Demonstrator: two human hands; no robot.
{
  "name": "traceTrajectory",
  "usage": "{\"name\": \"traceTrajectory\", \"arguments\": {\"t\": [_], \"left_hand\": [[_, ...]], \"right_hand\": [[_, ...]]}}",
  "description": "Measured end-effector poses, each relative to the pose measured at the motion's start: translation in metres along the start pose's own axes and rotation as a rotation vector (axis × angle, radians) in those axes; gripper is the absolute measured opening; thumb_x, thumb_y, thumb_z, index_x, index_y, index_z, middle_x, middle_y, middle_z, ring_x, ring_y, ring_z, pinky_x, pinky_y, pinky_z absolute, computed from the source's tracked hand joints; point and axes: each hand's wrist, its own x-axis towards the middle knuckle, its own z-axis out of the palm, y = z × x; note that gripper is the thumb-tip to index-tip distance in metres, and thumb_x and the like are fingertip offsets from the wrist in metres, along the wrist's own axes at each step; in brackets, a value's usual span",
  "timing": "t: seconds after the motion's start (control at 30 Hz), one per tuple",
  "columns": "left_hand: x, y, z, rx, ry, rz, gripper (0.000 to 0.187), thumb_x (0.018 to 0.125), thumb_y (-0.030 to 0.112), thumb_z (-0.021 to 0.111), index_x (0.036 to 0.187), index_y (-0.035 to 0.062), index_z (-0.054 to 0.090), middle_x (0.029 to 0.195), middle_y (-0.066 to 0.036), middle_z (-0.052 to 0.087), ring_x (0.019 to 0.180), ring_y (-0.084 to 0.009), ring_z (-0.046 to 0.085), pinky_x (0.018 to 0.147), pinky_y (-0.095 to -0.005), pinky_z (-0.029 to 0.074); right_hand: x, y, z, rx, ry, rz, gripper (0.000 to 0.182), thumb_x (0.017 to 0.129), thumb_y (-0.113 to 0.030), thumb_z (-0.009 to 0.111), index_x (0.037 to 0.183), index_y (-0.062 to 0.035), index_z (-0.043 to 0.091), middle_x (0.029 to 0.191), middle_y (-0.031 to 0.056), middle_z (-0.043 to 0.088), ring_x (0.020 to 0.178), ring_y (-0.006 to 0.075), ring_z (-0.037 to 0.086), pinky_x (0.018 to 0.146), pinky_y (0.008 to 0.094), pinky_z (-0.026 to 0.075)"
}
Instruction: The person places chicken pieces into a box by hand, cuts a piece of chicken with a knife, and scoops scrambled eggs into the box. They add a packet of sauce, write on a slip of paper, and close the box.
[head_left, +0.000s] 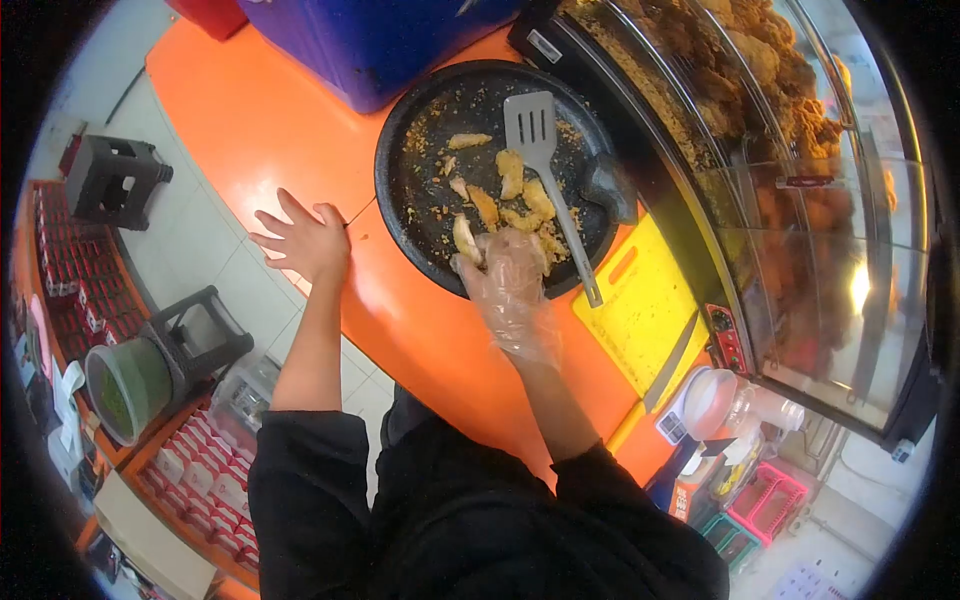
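Note:
My right hand (512, 280), in a clear plastic glove, reaches into a round black pan (395, 190) with its fingers curled around fried chicken (467, 240); the fingertips are partly hidden. More fried pieces (510, 175) and golden crumbs lie about it. A grey slotted spatula (535, 130) rests in the pan, its handle passing right of the gloved hand and over the rim. My left hand (312, 242) is bare and holds nothing, its fingers spread near the edge of the orange counter (230, 130), left of the pan.
A yellow cutting board (645, 300) and a knife (672, 362) lie right of the pan. Beyond stands a glass display case (800, 260) of fried chicken. A blue container (370, 40) borders the pan's far side. Stools (120, 182) and stacked red-and-white boxes (200, 470) stand at left.

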Motion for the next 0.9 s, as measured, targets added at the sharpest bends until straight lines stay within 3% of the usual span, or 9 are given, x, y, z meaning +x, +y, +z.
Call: {"name": "traceTrajectory", "arguments": {"t": [0.1, 0.27, 0.33, 0.4, 0.47, 0.57, 0.73, 0.8, 0.9], "left_hand": [[0.001, -0.001, 0.003, 0.031, -0.001, -0.008, 0.061, 0.080, 0.037, 0.036, 0.136, 0.0141, 0.025, 0.140, -0.025, 0.013, 0.127, -0.0521, 0.004, 0.092, -0.0666, 0.016], [-0.003, -0.009, 0.018, 0.055, 0.115, 0.029, 0.062, 0.080, 0.043, 0.036, 0.135, 0.0166, 0.029, 0.137, -0.023, 0.023, 0.127, -0.0462, 0.015, 0.091, -0.0628, 0.023], [-0.007, -0.012, -0.011, -0.108, -0.077, 0.078, 0.060, 0.079, 0.038, 0.045, 0.130, 0.0090, 0.035, 0.131, -0.020, 0.035, 0.124, -0.0367, 0.028, 0.092, -0.0546, 0.029], [-0.037, -0.012, -0.018, -1.083, -0.026, -0.015, 0.049, 0.081, 0.025, 0.049, 0.123, 0.0014, 0.041, 0.124, -0.017, 0.043, 0.117, -0.0299, 0.038, 0.094, -0.0456, 0.031], [-0.081, -0.002, -0.047, -0.653, 0.285, 0.441, 0.042, 0.084, 0.014, 0.047, 0.122, -0.0023, 0.040, 0.120, -0.017, 0.045, 0.114, -0.0283, 0.041, 0.096, -0.0401, 0.031], [-0.173, 0.020, -0.060, -0.986, -0.026, 0.739, 0.035, 0.084, 0.014, 0.048, 0.117, 0.0002, 0.045, 0.117, -0.015, 0.048, 0.112, -0.0290, 0.042, 0.098, -0.0417, 0.028], [-0.286, 0.072, -0.082, -0.810, -0.449, 1.273, 0.020, 0.076, 0.014, 0.058, 0.095, 0.0075, 0.057, 0.092, -0.007, 0.060, 0.093, -0.0238, 0.052, 0.082, -0.0363, 0.034], [-0.309, 0.103, -0.078, -0.705, -0.485, 1.313, 0.017, 0.075, 0.015, 0.058, 0.092, 0.0099, 0.059, 0.088, -0.005, 0.061, 0.089, -0.0222, 0.053, 0.078, -0.0367, 0.035], [-0.323, 0.149, -0.064, -0.605, -0.524, 1.284, 0.018, 0.076, 0.018, 0.058, 0.093, 0.0116, 0.062, 0.089, -0.005, 0.061, 0.088, -0.0222, 0.053, 0.076, -0.0386, 0.034]], "right_hand": [[-0.022, 0.010, -0.003, -0.045, 0.357, -0.167, 0.030, 0.070, -0.018, 0.069, 0.091, 0.0005, 0.060, 0.091, 0.0172, 0.056, 0.091, 0.0304, 0.053, 0.078, 0.0393, 0.043], [-0.084, 0.074, -0.069, 0.306, 0.296, 0.165, 0.028, 0.071, -0.016, 0.067, 0.095, -0.0015, 0.060, 0.084, 0.0126, 0.062, 0.076, 0.0296, 0.060, 0.071, 0.0359, 0.047], [-0.117, 0.159, -0.085, -0.113, 0.336, 0.058, 0.024, 0.074, -0.011, 0.063, 0.095, -0.0018, 0.058, 0.087, 0.0114, 0.064, 0.074, 0.0294, 0.061, 0.067, 0.0352, 0.049], [-0.138, 0.221, -0.113, 0.163, 0.054, 0.085, 0.020, 0.077, -0.008, 0.059, 0.096, -0.0028, 0.057, 0.095, 0.0095, 0.064, 0.084, 0.0272, 0.061, 0.072, 0.0354, 0.048], [-0.145, 0.278, -0.110, 0.152, -0.104, 0.162, 0.021, 0.079, -0.009, 0.055, 0.099, -0.0040, 0.056, 0.103, 0.0092, 0.061, 0.096, 0.0249, 0.057, 0.081, 0.0362, 0.045], [-0.147, 0.311, -0.099, 0.014, -0.541, 0.261, 0.022, 0.080, -0.013, 0.053, 0.099, -0.0044, 0.057, 0.105, 0.0092, 0.060, 0.103, 0.0234, 0.053, 0.086, 0.0366, 0.041], [-0.227, 0.305, -0.082, -0.051, 0.534, 0.203, 0.027, 0.079, -0.019, 0.055, 0.101, -0.0038, 0.055, 0.096, 0.0125, 0.059, 0.092, 0.0293, 0.053, 0.081, 0.0392, 0.042], [-0.275, 0.296, -0.045, -0.595, 0.376, 0.446, 0.035, 0.076, -0.016, 0.060, 0.107, -0.0032, 0.050, 0.088, 0.0145, 0.055, 0.086, 0.0332, 0.051, 0.077, 0.0413, 0.041], [-0.303, 0.259, -0.019, -0.198, 0.608, 0.579, 0.044, 0.073, -0.013, 0.063, 0.112, -0.0029, 0.045, 0.086, 0.0157, 0.050, 0.081, 0.0347, 0.049, 0.072, 0.0428, 0.041]]}}
